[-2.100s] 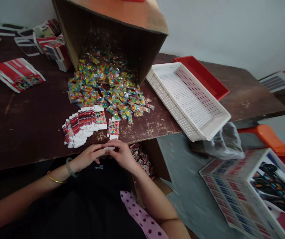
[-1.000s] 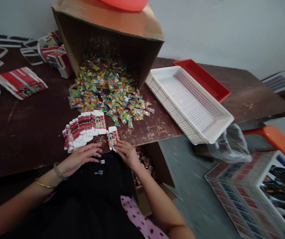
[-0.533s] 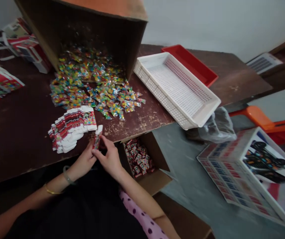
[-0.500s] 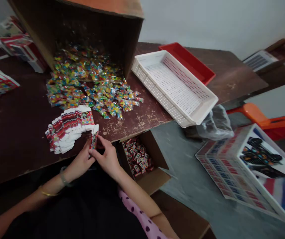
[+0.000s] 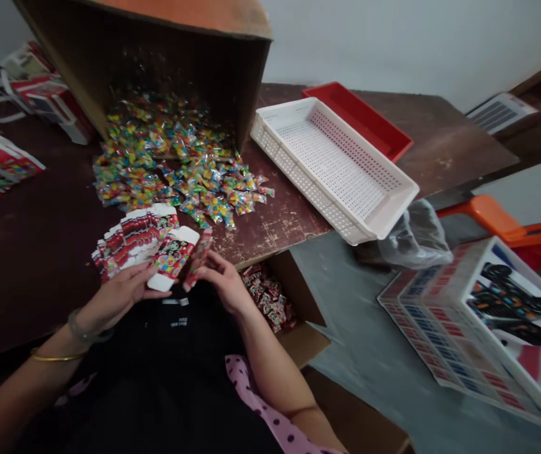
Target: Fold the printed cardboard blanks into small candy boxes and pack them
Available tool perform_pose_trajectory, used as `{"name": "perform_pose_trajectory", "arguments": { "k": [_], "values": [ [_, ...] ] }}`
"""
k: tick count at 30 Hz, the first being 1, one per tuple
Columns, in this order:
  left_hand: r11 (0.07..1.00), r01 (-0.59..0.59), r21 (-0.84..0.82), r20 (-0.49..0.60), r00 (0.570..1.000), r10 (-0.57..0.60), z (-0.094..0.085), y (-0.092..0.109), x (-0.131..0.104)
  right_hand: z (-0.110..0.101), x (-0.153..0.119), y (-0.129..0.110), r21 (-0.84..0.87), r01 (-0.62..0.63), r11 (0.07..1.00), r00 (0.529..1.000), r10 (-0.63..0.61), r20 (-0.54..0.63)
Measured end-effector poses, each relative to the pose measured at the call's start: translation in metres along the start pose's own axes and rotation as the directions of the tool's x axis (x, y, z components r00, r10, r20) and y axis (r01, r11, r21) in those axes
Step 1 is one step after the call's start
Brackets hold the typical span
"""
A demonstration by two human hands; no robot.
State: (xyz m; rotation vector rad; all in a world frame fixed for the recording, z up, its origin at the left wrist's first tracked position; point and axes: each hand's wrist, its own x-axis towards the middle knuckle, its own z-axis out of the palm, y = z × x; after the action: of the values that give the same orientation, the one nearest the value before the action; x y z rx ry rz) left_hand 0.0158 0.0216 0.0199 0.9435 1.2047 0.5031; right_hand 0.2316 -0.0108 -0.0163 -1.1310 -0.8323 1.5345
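My left hand [image 5: 126, 293] is closed on the edge of a small printed candy carton [image 5: 174, 257] with white flaps, which looks flat. My right hand [image 5: 226, 282] grips a narrow red candy box [image 5: 198, 260], slightly blurred and tilted, just right of that carton. Beyond my left hand, a fanned stack of flat cartons [image 5: 131, 233] lies on the brown table [image 5: 24, 265]. Behind the stack spreads a heap of clear-wrapped colourful candies [image 5: 171, 151], spilling from a large cardboard box [image 5: 254, 82] turned on its side.
Below the table edge, a cardboard box [image 5: 301, 290] holds many small red candy boxes [image 5: 270, 299]. A white perforated tray [image 5: 308, 183] overhangs the table edge, with a red tray [image 5: 360, 116] behind it. A plastic crate [image 5: 454, 334] and an orange chair [image 5: 497, 217] stand right.
My hands, together on one small box before, have moved apart. The box is now in my right hand, shifted right, and my left hand has a flat carton.
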Motion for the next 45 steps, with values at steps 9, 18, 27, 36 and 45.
{"name": "perform_pose_trajectory", "arguments": {
  "k": [9,18,27,36,45],
  "values": [
    [0.918,-0.257,0.302,-0.055,0.957,0.286,0.028,0.009,-0.005,0.036,-0.027,-0.018,-0.680,0.397,0.617,0.897,-0.418,0.144],
    [0.961,0.273,-0.043,0.209,0.943,-0.258,0.032,-0.017,-0.030,0.025,-0.041,-0.014,-0.715,0.504,0.485,0.853,-0.408,0.324],
    [0.990,0.087,0.112,0.480,0.867,-0.131,0.032,-0.025,-0.026,-0.006,-0.025,-0.037,-0.357,0.346,0.868,0.747,-0.024,0.665],
    [0.927,-0.332,0.175,-0.037,0.938,0.344,0.056,-0.051,-0.029,-0.010,-0.057,-0.008,-0.111,-0.053,0.992,0.984,0.071,0.165],
    [0.892,-0.323,0.317,0.262,0.933,0.245,0.049,-0.065,-0.055,-0.013,-0.082,0.022,0.202,-0.535,0.821,0.832,0.471,0.293]
  ]
}}
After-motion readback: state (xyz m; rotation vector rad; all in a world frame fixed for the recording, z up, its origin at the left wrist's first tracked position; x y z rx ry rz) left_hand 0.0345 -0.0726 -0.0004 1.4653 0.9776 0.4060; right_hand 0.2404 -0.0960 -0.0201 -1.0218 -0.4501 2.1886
